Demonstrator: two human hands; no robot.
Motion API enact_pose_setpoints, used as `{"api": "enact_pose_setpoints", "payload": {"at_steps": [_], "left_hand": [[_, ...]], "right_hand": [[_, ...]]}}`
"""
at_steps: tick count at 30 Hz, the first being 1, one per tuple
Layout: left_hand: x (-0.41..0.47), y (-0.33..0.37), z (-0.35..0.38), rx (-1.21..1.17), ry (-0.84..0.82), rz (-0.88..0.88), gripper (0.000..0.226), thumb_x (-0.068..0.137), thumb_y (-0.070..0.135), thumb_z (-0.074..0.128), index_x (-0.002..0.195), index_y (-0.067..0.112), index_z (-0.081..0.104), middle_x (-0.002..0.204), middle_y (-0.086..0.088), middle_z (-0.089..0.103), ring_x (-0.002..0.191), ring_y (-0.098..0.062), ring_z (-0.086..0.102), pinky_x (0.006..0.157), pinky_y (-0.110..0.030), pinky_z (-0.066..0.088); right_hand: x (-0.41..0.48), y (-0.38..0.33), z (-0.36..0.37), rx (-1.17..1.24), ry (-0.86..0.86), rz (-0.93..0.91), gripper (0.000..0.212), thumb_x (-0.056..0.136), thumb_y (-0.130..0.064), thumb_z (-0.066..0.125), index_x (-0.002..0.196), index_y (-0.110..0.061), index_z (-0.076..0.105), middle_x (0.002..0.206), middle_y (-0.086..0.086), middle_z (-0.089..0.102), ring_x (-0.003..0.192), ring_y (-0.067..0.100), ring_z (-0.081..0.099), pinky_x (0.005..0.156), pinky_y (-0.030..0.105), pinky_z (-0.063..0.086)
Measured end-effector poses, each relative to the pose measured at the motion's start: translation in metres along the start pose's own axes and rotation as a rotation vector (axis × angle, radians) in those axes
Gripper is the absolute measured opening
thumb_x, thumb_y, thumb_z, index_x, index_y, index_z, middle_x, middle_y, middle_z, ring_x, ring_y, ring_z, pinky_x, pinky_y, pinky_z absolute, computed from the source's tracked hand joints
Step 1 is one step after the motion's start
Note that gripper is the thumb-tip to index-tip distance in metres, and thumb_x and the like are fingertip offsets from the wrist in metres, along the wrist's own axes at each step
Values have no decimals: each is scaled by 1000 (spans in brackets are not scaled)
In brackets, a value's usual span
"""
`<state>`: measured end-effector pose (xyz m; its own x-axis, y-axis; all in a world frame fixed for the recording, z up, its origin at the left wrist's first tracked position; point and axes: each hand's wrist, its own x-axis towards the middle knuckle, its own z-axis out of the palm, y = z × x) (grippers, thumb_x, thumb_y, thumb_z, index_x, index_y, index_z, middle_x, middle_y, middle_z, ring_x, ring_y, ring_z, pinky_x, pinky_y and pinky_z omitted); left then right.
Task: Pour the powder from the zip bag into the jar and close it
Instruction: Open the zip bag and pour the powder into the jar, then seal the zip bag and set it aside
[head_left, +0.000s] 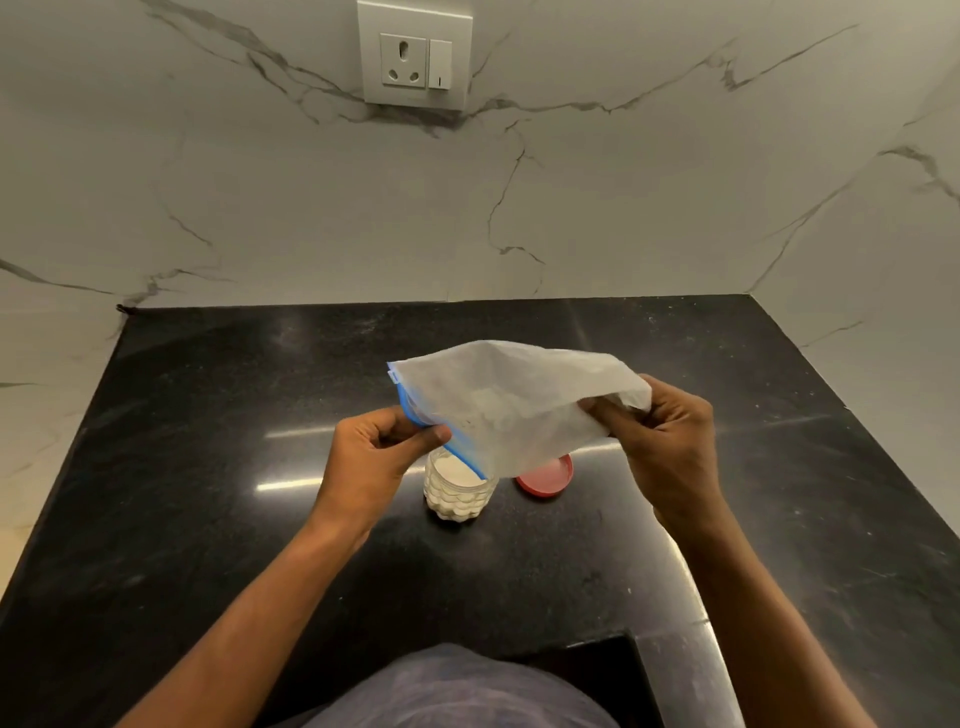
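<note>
Over the open jar (457, 491), fingers (428, 435) of left hand (371, 457) and right hand (667, 441) clamp opposite ends of the zip bag (519, 395).

No legible text, brand or number. Only sign — a short vertical bar on the switch (439, 65), on the wall (260, 197) well above the left hand (371, 457) and right hand (670, 441).

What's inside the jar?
White powder fills the jar nearly to its rim. The bag held above covers part of its mouth, so that part is hidden.
</note>
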<state>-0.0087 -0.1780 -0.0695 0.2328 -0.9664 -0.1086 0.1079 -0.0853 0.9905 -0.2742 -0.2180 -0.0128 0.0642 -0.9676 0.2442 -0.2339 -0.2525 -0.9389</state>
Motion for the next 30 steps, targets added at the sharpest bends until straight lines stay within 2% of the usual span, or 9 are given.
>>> {"api": "enact_pose_setpoints", "payload": {"at_steps": [5,9,11,15,18,21,23,26,30], "left_hand": [[4,8,-2,-46,-13,8,19,85,2,79,103,4,78,96,-3,83,91,-12,79,80,-20,61],[10,26,2,-165,-140,-26,29,89,19,73,116,8,72,110,-7,81,103,-17,77,92,-29,61],[12,36,8,-216,-174,-43,28,94,22,68,120,12,71,113,-9,80,104,-21,77,89,-33,63],[20,52,9,-131,-67,-2,17,95,16,71,111,10,74,101,-9,82,93,-23,79,77,-32,65],[24,61,2,-36,-75,9,22,88,14,78,110,13,74,99,-4,82,91,-20,80,76,-28,65],[24,69,-2,64,-119,14,31,79,17,82,109,20,74,98,5,82,91,-13,79,73,-21,63],[25,73,-1,128,-170,16,34,77,16,83,109,22,75,99,6,81,92,-11,79,76,-23,64],[24,83,3,231,-299,35,31,82,14,81,109,27,74,99,10,80,93,-9,78,79,-24,64],[23,96,5,363,-485,103,30,87,20,76,114,31,72,103,9,79,96,-12,77,84,-29,64]], "right_hand": [[6,-3,-13,99,83,122,10,90,-14,75,100,-11,76,94,13,79,87,37,76,76,47,64],[1,5,-6,298,88,410,15,89,-12,75,103,-6,75,98,10,81,91,33,78,73,42,65],[-8,12,2,383,45,520,21,88,-13,74,108,-6,74,106,11,80,96,31,77,74,42,64],[-26,23,18,487,-42,654,37,79,-6,76,116,-6,69,115,19,76,98,33,77,82,50,64],[-25,24,13,400,16,553,58,79,-9,83,131,-19,60,125,14,73,111,33,73,89,51,62],[-14,7,5,19,144,243,67,81,-36,85,140,-31,53,138,-4,62,126,13,61,98,39,55],[-2,-12,7,-100,135,54,60,87,-43,77,140,-29,54,141,-10,58,130,5,56,102,36,51],[22,-40,22,-155,-40,-25,45,96,-41,68,136,-23,60,135,-8,64,124,8,62,101,39,56],[44,-61,38,-75,-195,-21,13,99,-21,66,111,-22,72,100,0,75,94,15,74,84,34,64]]}}
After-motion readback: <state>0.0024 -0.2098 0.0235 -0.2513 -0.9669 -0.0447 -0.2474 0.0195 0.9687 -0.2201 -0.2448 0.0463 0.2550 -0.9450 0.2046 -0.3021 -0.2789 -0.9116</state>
